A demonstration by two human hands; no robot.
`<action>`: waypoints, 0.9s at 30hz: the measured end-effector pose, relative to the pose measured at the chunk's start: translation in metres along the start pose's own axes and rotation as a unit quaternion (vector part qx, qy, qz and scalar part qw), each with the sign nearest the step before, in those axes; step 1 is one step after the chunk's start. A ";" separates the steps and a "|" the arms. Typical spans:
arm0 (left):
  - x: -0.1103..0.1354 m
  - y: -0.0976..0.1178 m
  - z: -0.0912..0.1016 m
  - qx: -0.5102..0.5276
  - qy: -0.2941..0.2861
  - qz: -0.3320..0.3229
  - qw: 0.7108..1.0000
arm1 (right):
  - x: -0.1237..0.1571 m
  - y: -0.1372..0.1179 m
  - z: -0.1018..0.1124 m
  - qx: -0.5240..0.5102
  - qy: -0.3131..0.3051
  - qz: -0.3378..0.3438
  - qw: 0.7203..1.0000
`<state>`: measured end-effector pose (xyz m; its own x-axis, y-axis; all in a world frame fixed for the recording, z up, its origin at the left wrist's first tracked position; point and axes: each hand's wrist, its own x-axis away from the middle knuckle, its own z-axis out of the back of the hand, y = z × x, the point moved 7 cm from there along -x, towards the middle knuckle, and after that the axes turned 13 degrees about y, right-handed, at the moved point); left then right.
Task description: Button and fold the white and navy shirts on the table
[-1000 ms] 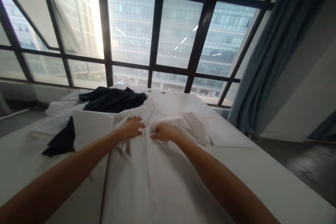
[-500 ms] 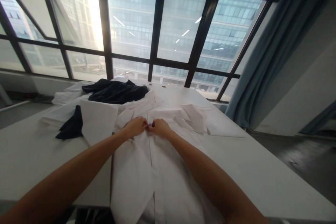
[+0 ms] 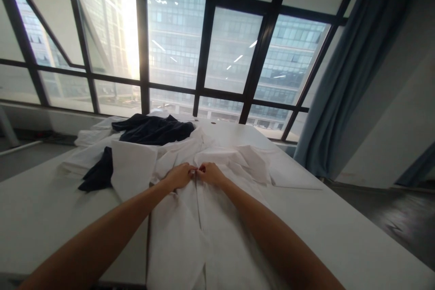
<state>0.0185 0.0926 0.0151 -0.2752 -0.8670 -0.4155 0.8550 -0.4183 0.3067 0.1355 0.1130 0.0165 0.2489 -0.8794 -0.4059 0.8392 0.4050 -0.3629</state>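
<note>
A white shirt lies spread on the table, its front opening running down the middle toward me. My left hand pinches one edge of that opening near the upper part of the shirt. Right beside it, my right hand pinches the facing edge, and the fingertips of both hands nearly meet. Whether a button sits between the fingers is too small to make out. Below the hands the two front edges lie close together with a narrow gap. The sleeves spread out to either side.
Dark navy clothing lies on more white garments at the back left. The white table stretches to both sides, with a seam left of the shirt. Large windows stand behind it, and a blue curtain hangs at the right.
The camera view has tilted up slightly, so everything sits lower in the picture. Both hands stay at the same place on the shirt front, with only small finger shifts.
</note>
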 end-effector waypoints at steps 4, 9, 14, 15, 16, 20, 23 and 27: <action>-0.003 -0.001 -0.005 0.020 0.007 -0.013 1.000 | -0.004 0.007 -0.005 -0.012 0.001 -0.013 1.000; -0.002 -0.002 -0.005 0.033 0.021 -0.009 0.999 | -0.008 0.016 -0.010 -0.068 -0.024 -0.043 0.996; -0.002 -0.001 0.001 0.046 0.056 0.014 0.997 | -0.004 0.027 -0.016 -0.256 -0.054 -0.134 0.956; -0.002 -0.001 0.003 0.047 0.064 0.016 0.997 | -0.003 0.027 -0.017 -0.290 -0.059 -0.145 0.944; -0.003 0.000 0.004 0.049 0.071 0.016 0.996 | -0.001 0.027 -0.017 -0.319 -0.061 -0.149 0.934; -0.006 0.003 0.004 0.054 0.082 0.010 0.995 | 0.002 0.023 -0.017 -0.393 -0.061 -0.127 0.909; -0.008 0.001 0.001 0.064 0.083 0.015 0.994 | 0.002 0.022 -0.016 -0.397 -0.072 -0.106 0.909; -0.010 -0.003 -0.003 0.093 0.085 0.017 0.992 | 0.001 0.023 -0.017 -0.341 -0.076 -0.106 0.931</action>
<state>0.0197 0.1031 0.0153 -0.1565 -0.8294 -0.5362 0.7626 -0.4465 0.4680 0.1470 0.1260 -0.0067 0.2214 -0.9619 -0.1606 0.3875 0.2379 -0.8907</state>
